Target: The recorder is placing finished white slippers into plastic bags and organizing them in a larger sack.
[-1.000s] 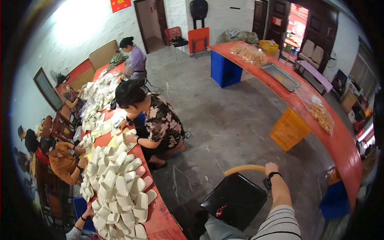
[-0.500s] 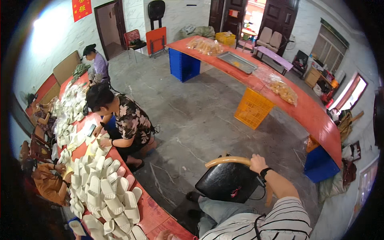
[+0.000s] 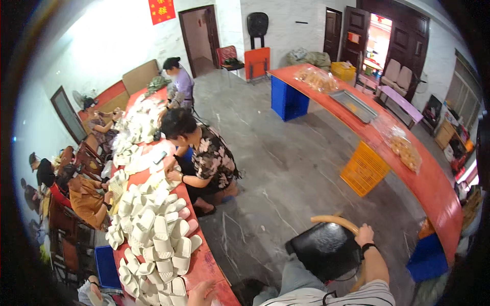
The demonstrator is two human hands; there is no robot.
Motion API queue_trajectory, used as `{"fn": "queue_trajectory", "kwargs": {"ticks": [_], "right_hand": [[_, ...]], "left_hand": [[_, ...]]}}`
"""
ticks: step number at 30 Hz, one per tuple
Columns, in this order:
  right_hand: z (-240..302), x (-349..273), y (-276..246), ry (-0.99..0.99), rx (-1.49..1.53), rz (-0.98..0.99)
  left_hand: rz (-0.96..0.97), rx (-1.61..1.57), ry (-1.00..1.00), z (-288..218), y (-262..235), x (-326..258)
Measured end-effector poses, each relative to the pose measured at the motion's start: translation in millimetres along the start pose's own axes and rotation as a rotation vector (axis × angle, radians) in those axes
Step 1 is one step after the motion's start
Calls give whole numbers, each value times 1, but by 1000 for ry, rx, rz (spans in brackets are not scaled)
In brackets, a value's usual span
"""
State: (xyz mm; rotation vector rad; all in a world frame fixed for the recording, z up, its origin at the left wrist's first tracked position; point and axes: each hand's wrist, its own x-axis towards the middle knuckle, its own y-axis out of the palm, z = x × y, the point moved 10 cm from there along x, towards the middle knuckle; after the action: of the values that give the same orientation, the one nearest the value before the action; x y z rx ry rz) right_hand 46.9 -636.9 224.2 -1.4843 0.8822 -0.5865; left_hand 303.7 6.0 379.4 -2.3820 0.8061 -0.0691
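right hand: curled round wooden chair back, arm bent
left hand: flat on red worktop, fingers spread

**Bright room, blown-out wall, heavy fisheye bend**

The room is evenly and brightly lit. Glare washes out the white wall at upper left to near blank. More daylight comes through the far doorway at upper right. Shadows on the floor are soft and short. A black rim rings the view, and straight edges such as the long red table curve strongly. Detail smears toward the left and lower edges.
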Motion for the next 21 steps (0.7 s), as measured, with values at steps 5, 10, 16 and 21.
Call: {"fn": "queue_trajectory", "kwargs": {"ticks": [5,10,16,21], "right_hand": [[-42,89,1,7,-136,123],[-139,175,8,69,-156,173],[-224,240,4,309,-105,245],[-304,296,43,519,-95,176]], "left_hand": [[-145,32,-16,-13,10,19],[-135,-267,-139,-3,92,76],[52,-74,-87,-154,176,193],[92,-116,-161,-215,208,245]]}}
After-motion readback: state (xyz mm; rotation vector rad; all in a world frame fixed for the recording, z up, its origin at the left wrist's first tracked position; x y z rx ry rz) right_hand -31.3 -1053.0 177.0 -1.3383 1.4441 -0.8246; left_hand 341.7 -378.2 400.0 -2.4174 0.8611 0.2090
